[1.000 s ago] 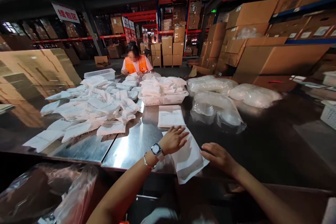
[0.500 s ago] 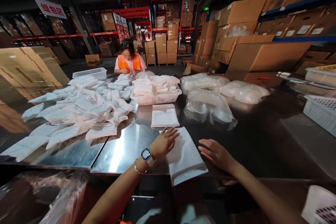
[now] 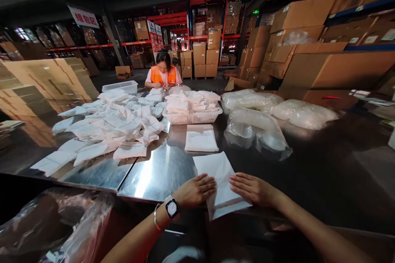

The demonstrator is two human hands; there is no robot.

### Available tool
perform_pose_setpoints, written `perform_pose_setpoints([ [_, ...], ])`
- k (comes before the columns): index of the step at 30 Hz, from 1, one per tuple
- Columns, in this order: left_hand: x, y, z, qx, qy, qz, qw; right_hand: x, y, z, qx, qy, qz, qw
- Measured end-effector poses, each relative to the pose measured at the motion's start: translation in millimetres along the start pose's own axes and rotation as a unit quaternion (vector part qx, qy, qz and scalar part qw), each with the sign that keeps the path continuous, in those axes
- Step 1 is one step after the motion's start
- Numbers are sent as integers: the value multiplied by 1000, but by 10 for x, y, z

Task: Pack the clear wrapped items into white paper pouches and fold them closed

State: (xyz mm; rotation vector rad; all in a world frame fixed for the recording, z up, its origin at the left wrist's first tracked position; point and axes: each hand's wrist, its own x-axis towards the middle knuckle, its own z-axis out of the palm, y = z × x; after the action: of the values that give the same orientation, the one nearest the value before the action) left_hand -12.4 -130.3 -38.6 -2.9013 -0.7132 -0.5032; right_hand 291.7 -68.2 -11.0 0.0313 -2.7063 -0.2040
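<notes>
A stack of flat white bags (image 3: 217, 164) lies at the front edge of the metal table, its near end sticking out a little over the edge. My left hand (image 3: 197, 190), with a watch on the wrist, rests flat on the left side of the stack, fingers stretched out. From the other side, my right hand (image 3: 251, 188) lays its straight fingers on the right edge of the stack. Neither hand grips anything. Just beyond is a second small pile of folded white bags (image 3: 201, 138) with faint print.
Behind it stands a white basket (image 3: 194, 118) full of white packets. A large heap of white packets (image 3: 123, 125) covers the left. Clear plastic bags (image 3: 256, 129) lie to the right. Across the table sits a person in an orange vest (image 3: 163, 74). An open plastic-lined box (image 3: 64, 226) is below left.
My left hand has drawn back toward me along the stack. My right hand has moved in from the table onto the stack's right edge. The view has turned slightly left.
</notes>
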Motion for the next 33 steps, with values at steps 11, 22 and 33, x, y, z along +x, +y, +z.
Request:
perform_pose_setpoints([
  [11, -196, 64, -33, -9, 30, 8, 999, 130, -128, 100, 17, -21, 31, 999],
  [22, -359, 337, -108, -267, 132, -222, 928, 149, -606, 312, 130, 179, 202, 954],
  [33, -235, 78, -159, -30, 48, -62, 996, 111, -416, 536, -9, 9, 217, 976],
])
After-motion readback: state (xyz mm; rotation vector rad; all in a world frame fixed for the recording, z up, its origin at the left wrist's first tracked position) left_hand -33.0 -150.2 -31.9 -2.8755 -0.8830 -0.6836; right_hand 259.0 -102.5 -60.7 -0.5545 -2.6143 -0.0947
